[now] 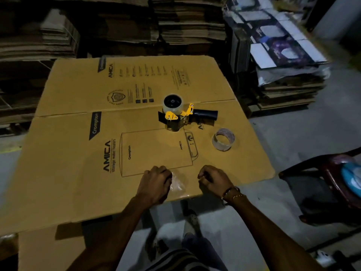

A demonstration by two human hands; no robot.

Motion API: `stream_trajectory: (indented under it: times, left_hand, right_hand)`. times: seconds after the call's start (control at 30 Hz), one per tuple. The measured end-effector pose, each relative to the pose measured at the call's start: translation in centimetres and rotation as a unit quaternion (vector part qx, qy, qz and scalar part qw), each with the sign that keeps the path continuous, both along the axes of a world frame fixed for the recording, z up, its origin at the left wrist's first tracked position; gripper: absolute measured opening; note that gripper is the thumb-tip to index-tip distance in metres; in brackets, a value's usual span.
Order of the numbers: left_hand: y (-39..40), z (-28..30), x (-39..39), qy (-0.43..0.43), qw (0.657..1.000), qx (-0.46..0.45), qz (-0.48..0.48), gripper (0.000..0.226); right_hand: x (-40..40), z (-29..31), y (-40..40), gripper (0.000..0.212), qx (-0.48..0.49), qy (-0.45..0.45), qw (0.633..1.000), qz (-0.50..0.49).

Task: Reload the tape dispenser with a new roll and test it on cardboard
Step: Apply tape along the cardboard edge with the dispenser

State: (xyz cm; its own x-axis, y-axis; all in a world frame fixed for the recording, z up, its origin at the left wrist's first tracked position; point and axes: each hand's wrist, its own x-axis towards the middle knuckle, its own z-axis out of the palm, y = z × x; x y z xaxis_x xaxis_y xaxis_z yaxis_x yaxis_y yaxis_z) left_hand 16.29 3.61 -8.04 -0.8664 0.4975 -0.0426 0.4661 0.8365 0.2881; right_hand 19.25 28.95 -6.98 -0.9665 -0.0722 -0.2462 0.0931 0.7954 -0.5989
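Note:
A flattened brown cardboard box (78,153) printed "AMICA" and "Crompton" lies spread in front of me. On its middle stands a yellow and black tape dispenser (180,114) with a clear roll mounted on it and its black handle pointing right. A second clear tape roll (223,139) lies on its side to the right of the dispenser. A crinkled piece of clear tape (178,183) sits on the cardboard near the front edge. My left hand (156,182) is curled with its fingertips on that tape's left end. My right hand (214,179) is curled just right of it, with nothing visible in it.
Tall stacks of flattened cartons (185,22) fill the back, and printed white and blue cartons (279,45) are piled at the right. A dark red chair (336,178) with a blue item on it stands at the right. Grey floor (273,130) shows beside the cardboard.

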Motion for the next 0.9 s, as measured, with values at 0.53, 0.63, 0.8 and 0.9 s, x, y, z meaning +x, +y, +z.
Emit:
stream_trajectory:
  times: [0.53,0.63,0.8,0.9]
  left_hand:
    - [7.6,5.4,-15.8,0.107,0.99,-0.04,0.083,0.049]
    - [8.4,4.6,-17.8,0.097,0.988,-0.107,0.061,0.056]
    - [8.8,3.1,-19.1,0.109,0.98,-0.157,0.059,0.046]
    - [8.4,2.7,-19.5,0.137,0.972,-0.185,0.054,0.045]
  right_hand:
    - [-9.6,0.2,9.6,0.026,0.188,0.096,0.976,-0.048]
    - [-10.7,0.0,10.2,0.019,0.196,0.099,0.975,-0.019]
    - [-12.8,0.1,10.7,0.018,0.18,0.103,0.978,0.008]
    - [-13.7,0.2,10.8,0.019,0.17,0.111,0.979,0.024]
